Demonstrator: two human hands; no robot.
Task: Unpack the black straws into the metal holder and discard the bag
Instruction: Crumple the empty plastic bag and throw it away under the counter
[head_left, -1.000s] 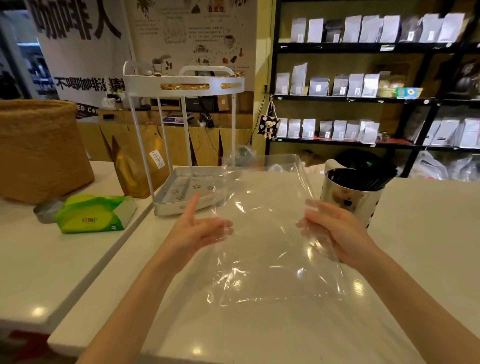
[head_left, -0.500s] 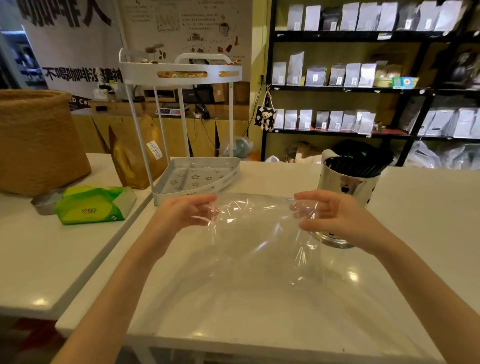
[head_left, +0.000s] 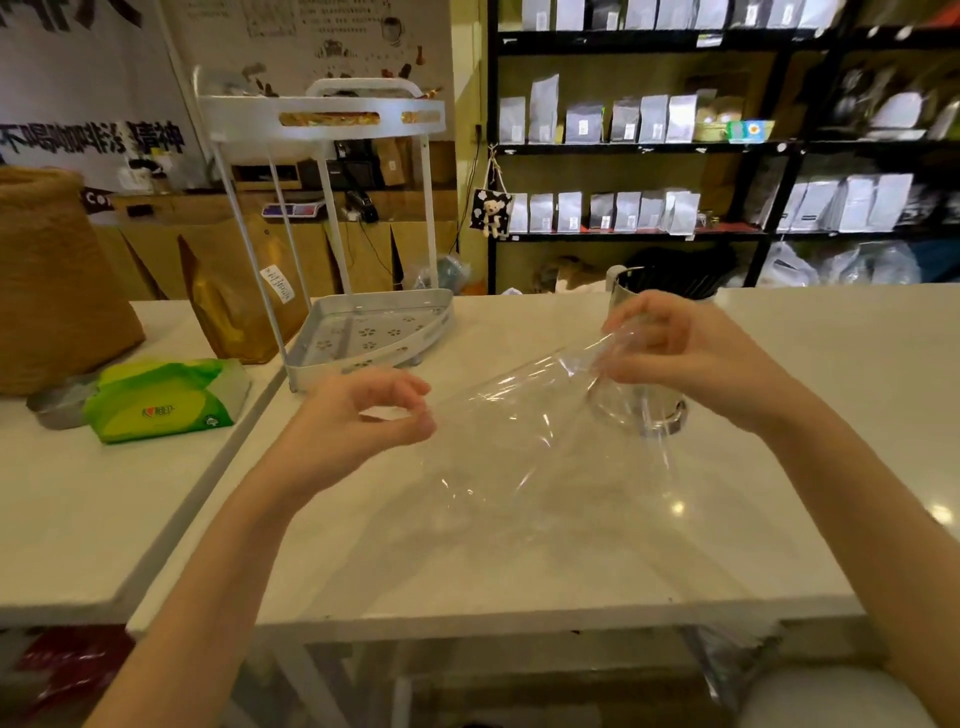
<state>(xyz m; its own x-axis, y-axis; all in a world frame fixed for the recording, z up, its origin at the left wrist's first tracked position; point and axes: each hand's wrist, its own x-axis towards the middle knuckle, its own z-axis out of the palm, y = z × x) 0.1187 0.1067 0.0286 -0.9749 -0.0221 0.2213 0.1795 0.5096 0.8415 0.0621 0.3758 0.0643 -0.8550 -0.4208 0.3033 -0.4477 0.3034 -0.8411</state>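
Observation:
A clear, empty plastic bag hangs stretched over the white table, its lower part draping past the near edge. My left hand pinches its left top edge with curled fingers. My right hand grips the gathered right top corner, held higher. Behind my right hand stands the metal holder, mostly hidden by it. Black straws stick out of the holder's top.
A white two-tier rack stands at the back left of the white table. A green tissue pack, a gold pouch and a woven basket sit on the adjoining left table. Shelves of pouches fill the background.
The bag went from spread upright to lowered and gathered. My right hand rose and bunched its corner in front of the holder; my left hand dropped lower and curled on the edge.

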